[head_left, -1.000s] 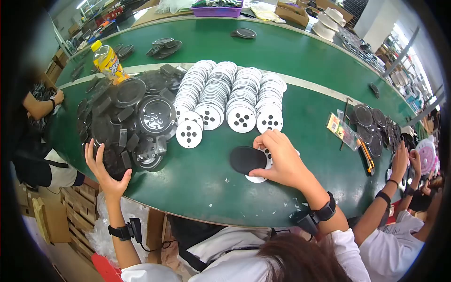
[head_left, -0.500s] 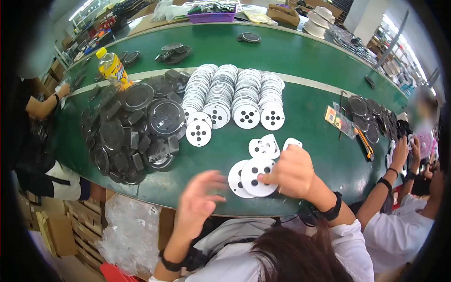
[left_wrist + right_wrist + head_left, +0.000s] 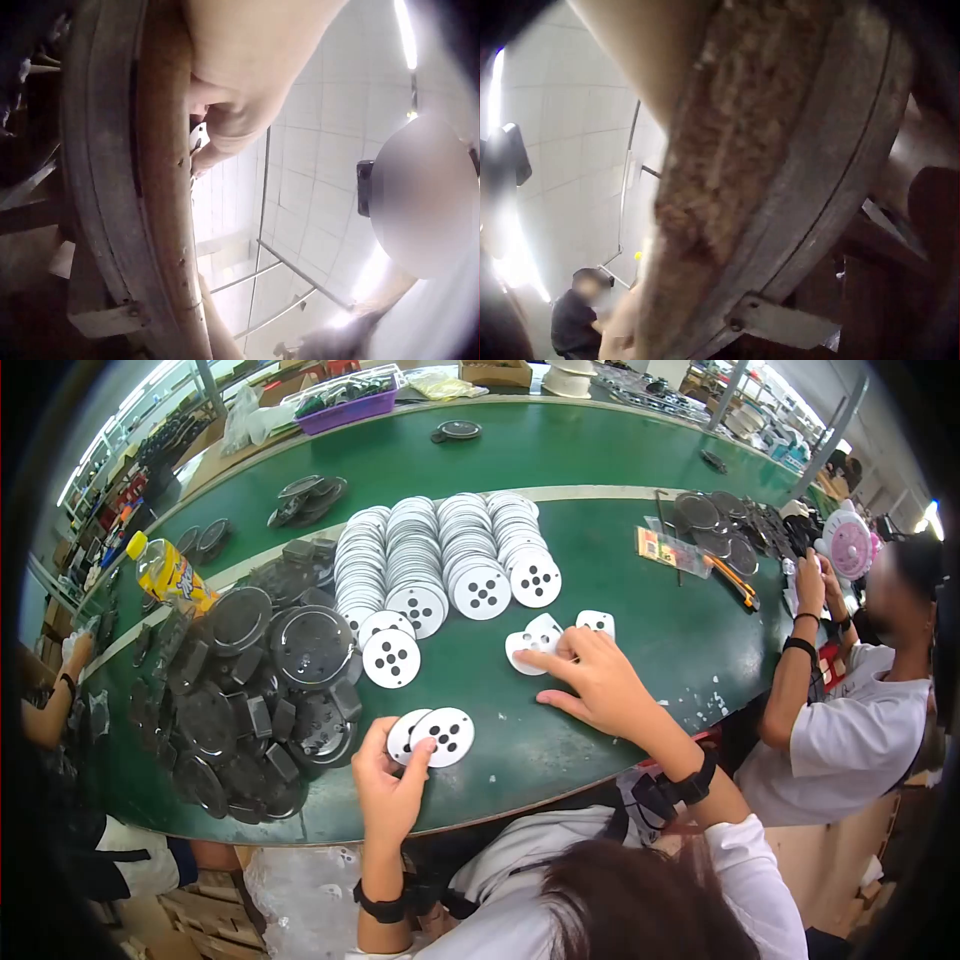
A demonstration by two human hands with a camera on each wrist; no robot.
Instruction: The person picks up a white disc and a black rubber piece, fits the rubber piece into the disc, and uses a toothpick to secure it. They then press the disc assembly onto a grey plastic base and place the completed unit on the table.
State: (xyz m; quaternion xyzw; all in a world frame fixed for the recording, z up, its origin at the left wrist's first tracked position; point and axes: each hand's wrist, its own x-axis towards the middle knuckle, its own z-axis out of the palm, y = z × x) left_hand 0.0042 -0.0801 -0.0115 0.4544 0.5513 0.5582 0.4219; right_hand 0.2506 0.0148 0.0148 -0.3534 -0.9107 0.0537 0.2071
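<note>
Two overlapping white discs [image 3: 445,738] with black dots lie between the thumb and fingers of my left hand [image 3: 392,785], near the table's front edge. In the left wrist view a sliver of white disc [image 3: 199,137] shows beside that hand's curled fingers. My right hand [image 3: 605,685] reaches over white dotted pieces [image 3: 530,643], its index fingertip on one and its thumb held apart. Another white piece [image 3: 596,622] sits just beyond its knuckles. The right wrist view shows forearm and table edge, with the fingers hidden.
Rows of stacked white discs [image 3: 412,555] stand behind, with a loose disc [image 3: 391,659] in front. A heap of black round parts [image 3: 205,722] fills the left, near a yellow-capped bottle [image 3: 172,572]. An orange cutter [image 3: 735,582] and another person [image 3: 840,700] are at right.
My left hand left the black heap, came in to the right and took the two white discs. My right hand let go of the discs and moved to the smaller white pieces behind.
</note>
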